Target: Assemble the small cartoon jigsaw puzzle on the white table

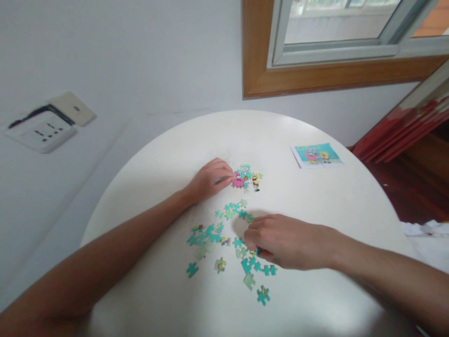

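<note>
My left hand (212,180) has its thumb and forefinger pinched at the left edge of a partly joined jigsaw puzzle (245,177), which shows pink, teal and yellow cartoon figures. Nearer to me, my right hand (280,238) is over the loose pieces with its fingers curled. Its forefinger reaches toward teal pieces, and a small dark teal puzzle piece (259,252) shows by the thumb, seemingly between the fingers. Loose teal and pale green puzzle pieces (210,234) lie scattered left of and below this hand.
A picture card (317,155) with the same cartoon figures lies at the right back of the round white table (351,210). Behind it are a wall, a wood-framed window (257,70) and a red curtain (403,131). A socket (42,131) is on the left wall.
</note>
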The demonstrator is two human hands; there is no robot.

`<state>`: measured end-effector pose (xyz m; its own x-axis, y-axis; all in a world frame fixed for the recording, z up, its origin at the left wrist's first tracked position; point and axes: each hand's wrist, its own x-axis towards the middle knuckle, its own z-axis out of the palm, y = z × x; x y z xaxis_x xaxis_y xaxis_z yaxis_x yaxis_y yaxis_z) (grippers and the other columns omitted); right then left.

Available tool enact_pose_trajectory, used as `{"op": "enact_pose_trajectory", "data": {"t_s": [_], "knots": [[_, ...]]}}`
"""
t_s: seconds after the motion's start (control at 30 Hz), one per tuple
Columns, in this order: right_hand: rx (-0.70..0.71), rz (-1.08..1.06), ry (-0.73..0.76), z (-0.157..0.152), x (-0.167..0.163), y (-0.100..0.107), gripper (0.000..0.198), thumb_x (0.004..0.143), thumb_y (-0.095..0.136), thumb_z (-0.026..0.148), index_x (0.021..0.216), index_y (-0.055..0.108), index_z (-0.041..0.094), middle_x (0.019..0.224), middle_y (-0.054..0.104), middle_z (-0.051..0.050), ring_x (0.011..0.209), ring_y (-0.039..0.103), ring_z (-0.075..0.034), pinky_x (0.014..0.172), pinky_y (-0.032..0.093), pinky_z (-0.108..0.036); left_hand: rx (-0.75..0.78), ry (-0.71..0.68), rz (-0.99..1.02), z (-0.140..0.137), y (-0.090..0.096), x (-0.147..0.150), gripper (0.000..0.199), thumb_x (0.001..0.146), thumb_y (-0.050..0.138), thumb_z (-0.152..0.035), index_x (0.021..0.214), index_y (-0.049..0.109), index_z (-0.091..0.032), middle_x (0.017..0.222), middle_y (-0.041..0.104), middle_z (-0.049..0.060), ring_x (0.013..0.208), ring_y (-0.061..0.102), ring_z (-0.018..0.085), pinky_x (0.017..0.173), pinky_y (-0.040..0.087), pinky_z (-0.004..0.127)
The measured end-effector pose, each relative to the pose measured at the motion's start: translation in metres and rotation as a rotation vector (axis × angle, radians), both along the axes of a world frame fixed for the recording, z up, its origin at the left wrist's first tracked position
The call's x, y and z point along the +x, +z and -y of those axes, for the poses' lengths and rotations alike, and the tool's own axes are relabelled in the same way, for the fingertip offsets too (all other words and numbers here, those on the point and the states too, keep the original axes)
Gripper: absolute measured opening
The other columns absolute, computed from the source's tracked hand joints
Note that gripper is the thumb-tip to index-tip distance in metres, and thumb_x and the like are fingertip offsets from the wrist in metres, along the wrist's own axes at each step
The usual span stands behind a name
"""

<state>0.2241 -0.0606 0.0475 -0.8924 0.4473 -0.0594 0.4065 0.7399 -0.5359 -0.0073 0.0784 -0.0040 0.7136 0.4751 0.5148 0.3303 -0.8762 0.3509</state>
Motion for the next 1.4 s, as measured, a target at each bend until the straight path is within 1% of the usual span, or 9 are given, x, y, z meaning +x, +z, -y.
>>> {"op": "enact_pose_trajectory", "data": {"t_s": [0.1, 0.17, 0.3, 0.37, 0.43, 0.63, 1.1, 1.23, 1.4], "knots": [[-0.155, -0.104, -0.092, -0.01, 0.004, -0.002, 0.015, 0.084, 0.056, 0.006, 0.077, 0.059, 0.018, 0.073, 0.061, 0.001, 0.068, 0.053, -0.011, 0.066, 0.042, -0.025, -0.002, 0.001, -0.003, 0.0, -0.001, 0.0, 0.02, 0.097, 0.056, -0.028, 0.089, 0.073, -0.019, 0.089, 0.07, 0.005, 0.089, 0.061, 0.018, 0.085, 0.048, 0.034], [-0.226, -0.223, -0.272, -0.025, 0.011, -0.006, 0.012, 0.083, 0.057, 0.009, 0.078, 0.06, 0.019, 0.072, 0.061, 0.002, 0.065, 0.052, -0.01, 0.063, 0.041, -0.024, -0.009, -0.008, -0.013, -0.001, -0.002, 0.0, 0.02, 0.097, 0.056, -0.028, 0.092, 0.073, -0.02, 0.091, 0.071, 0.006, 0.09, 0.061, 0.018, 0.087, 0.048, 0.035], [-0.233, -0.469, -0.761, -0.068, 0.031, -0.024, 0.005, 0.078, 0.062, 0.019, 0.073, 0.063, 0.017, 0.07, 0.064, -0.001, 0.064, 0.055, -0.012, 0.061, 0.044, -0.026, -0.017, -0.031, -0.033, -0.002, -0.002, 0.0, 0.02, 0.098, 0.055, -0.026, 0.095, 0.074, -0.02, 0.094, 0.072, 0.006, 0.092, 0.062, 0.019, 0.088, 0.048, 0.036], [-0.235, -0.507, -0.891, -0.084, 0.039, -0.035, 0.005, 0.075, 0.065, 0.021, 0.072, 0.065, 0.016, 0.069, 0.067, -0.003, 0.063, 0.057, -0.013, 0.06, 0.045, -0.027, -0.013, -0.042, -0.035, -0.003, -0.003, 0.0, 0.02, 0.097, 0.055, -0.025, 0.095, 0.074, -0.02, 0.094, 0.072, 0.006, 0.091, 0.062, 0.019, 0.088, 0.048, 0.037], [-0.228, -0.512, -0.951, -0.093, 0.042, -0.045, 0.006, 0.073, 0.066, 0.022, 0.071, 0.066, 0.016, 0.07, 0.069, -0.005, 0.063, 0.06, -0.014, 0.06, 0.046, -0.028, -0.011, -0.051, -0.033, -0.003, -0.003, 0.0, 0.02, 0.097, 0.054, -0.025, 0.095, 0.074, -0.02, 0.094, 0.072, 0.006, 0.091, 0.062, 0.019, 0.088, 0.048, 0.037], [-0.138, -0.462, -0.945, -0.095, 0.036, -0.059, 0.01, 0.074, 0.063, 0.022, 0.072, 0.071, 0.016, 0.073, 0.073, -0.006, 0.066, 0.064, -0.016, 0.063, 0.049, -0.029, -0.004, -0.05, -0.032, -0.004, -0.005, 0.001, 0.021, 0.098, 0.054, -0.028, 0.096, 0.074, -0.02, 0.095, 0.073, 0.007, 0.092, 0.064, 0.019, 0.088, 0.049, 0.037], [-0.004, -0.333, -0.983, -0.093, 0.032, -0.052, 0.015, 0.075, 0.062, 0.022, 0.07, 0.074, 0.016, 0.068, 0.071, -0.005, 0.062, 0.061, -0.015, 0.06, 0.043, -0.029, -0.007, -0.067, -0.026, -0.003, -0.004, 0.002, 0.017, 0.096, 0.056, -0.022, 0.095, 0.073, -0.019, 0.095, 0.072, 0.007, 0.091, 0.063, 0.019, 0.088, 0.048, 0.036], [0.021, -0.368, -0.912, -0.091, 0.036, -0.05, 0.018, 0.077, 0.058, 0.019, 0.076, 0.075, 0.016, 0.07, 0.071, -0.005, 0.062, 0.058, -0.014, 0.061, 0.043, -0.029, -0.013, -0.066, -0.028, -0.003, -0.004, 0.001, 0.018, 0.097, 0.056, -0.023, 0.096, 0.073, -0.02, 0.095, 0.072, 0.007, 0.092, 0.063, 0.019, 0.089, 0.048, 0.037], [0.137, -0.36, -0.803, -0.089, 0.039, -0.051, 0.031, 0.076, 0.05, 0.011, 0.085, 0.078, 0.017, 0.081, 0.07, -0.006, 0.067, 0.058, -0.014, 0.066, 0.045, -0.029, -0.003, -0.071, -0.021, -0.003, -0.005, 0.001, 0.017, 0.096, 0.056, -0.022, 0.095, 0.073, -0.02, 0.095, 0.072, 0.006, 0.092, 0.063, 0.019, 0.089, 0.048, 0.036]]}}
